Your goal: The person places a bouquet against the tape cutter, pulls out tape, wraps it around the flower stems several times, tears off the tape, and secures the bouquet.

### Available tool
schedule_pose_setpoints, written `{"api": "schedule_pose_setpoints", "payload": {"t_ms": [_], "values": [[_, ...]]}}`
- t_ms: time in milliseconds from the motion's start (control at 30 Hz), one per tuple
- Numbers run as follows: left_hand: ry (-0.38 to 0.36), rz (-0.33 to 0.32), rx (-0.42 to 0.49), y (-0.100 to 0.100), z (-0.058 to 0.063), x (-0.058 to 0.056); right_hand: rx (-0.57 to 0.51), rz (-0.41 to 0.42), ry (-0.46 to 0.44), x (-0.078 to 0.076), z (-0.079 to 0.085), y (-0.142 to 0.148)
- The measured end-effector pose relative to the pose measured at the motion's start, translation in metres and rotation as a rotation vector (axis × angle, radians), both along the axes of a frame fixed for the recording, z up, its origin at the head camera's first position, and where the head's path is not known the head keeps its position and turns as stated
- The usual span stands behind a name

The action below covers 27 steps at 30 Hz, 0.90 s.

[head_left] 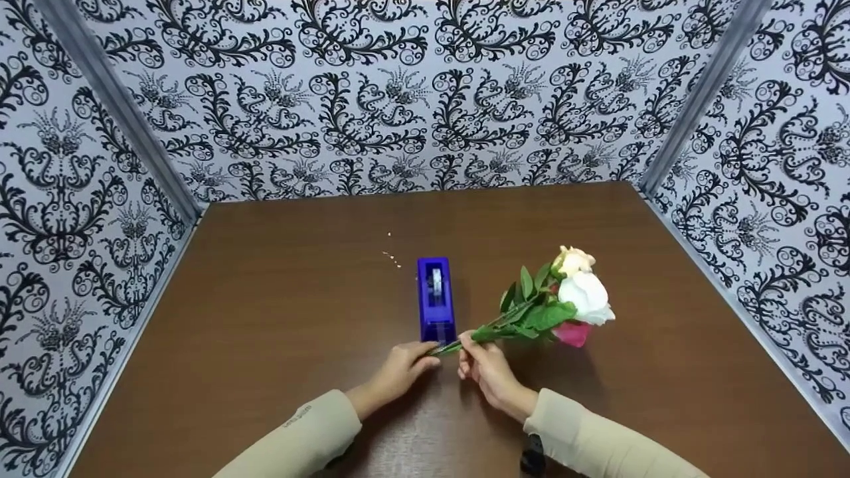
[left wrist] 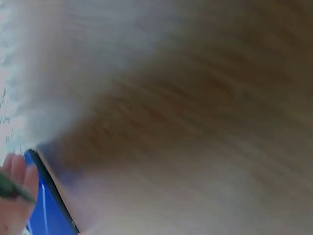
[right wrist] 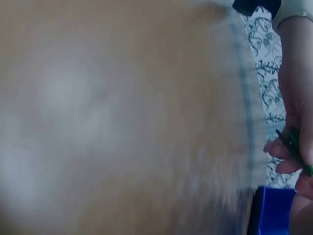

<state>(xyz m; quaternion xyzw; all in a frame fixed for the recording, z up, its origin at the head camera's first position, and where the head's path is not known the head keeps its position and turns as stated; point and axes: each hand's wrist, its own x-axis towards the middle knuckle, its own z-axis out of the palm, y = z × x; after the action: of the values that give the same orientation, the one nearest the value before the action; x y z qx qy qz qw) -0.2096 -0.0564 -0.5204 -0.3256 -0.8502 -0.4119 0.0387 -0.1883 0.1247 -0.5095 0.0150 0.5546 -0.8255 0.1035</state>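
Observation:
My right hand point(head_left: 490, 373) grips the green stems of a small bunch of roses point(head_left: 584, 297), whose cream, white and pink heads lean to the right. At the lower ends of those stems my left hand point(head_left: 402, 367) pinches with thumb and fingers. Just beyond both hands stands a blue tape dispenser point(head_left: 435, 299) with a roll of clear tape in it. A strip of tape seems to reach its front edge by the stem ends; the exact contact is hidden by the fingers. The right wrist view shows stem ends point(right wrist: 288, 147) sticking out of the curled right hand.
Small pale scraps point(head_left: 392, 257) lie on the brown table point(head_left: 285, 285) left of the dispenser's far end. Walls point(head_left: 398, 99) with a black-and-white scroll pattern enclose the back and both sides, with grey strips at the corners.

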Motion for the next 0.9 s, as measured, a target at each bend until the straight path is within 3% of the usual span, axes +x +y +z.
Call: {"api": "schedule_pose_setpoints", "payload": {"t_ms": [67,167,267,367,467,667,733,900], "values": [[-0.184,-0.036,0.075,-0.003,0.003,-0.003,0.014,0.041,0.018,-0.003,0.000,0.003],[-0.374,-0.112,0.127,-0.009,0.008,-0.008,0.032,0.102,0.036,-0.007,0.000,0.008],[-0.470,-0.188,0.118,-0.012,0.010,-0.010,0.043,0.136,0.043,-0.008,0.000,0.011],[-0.507,-0.215,0.124,-0.013,0.011,-0.012,0.045,0.137,0.040,-0.009,-0.001,0.012],[-0.482,-0.195,0.136,-0.012,0.011,-0.013,0.051,0.117,0.037,-0.008,-0.002,0.010],[-0.336,-0.120,0.110,-0.009,0.008,-0.010,-0.020,0.019,-0.044,0.000,-0.002,0.000],[-0.252,-0.081,0.089,-0.008,0.006,-0.008,-0.070,-0.027,-0.086,0.002,-0.001,-0.005],[0.069,0.026,0.033,-0.004,0.002,-0.004,-0.125,-0.119,-0.161,0.003,0.000,-0.014]]}}
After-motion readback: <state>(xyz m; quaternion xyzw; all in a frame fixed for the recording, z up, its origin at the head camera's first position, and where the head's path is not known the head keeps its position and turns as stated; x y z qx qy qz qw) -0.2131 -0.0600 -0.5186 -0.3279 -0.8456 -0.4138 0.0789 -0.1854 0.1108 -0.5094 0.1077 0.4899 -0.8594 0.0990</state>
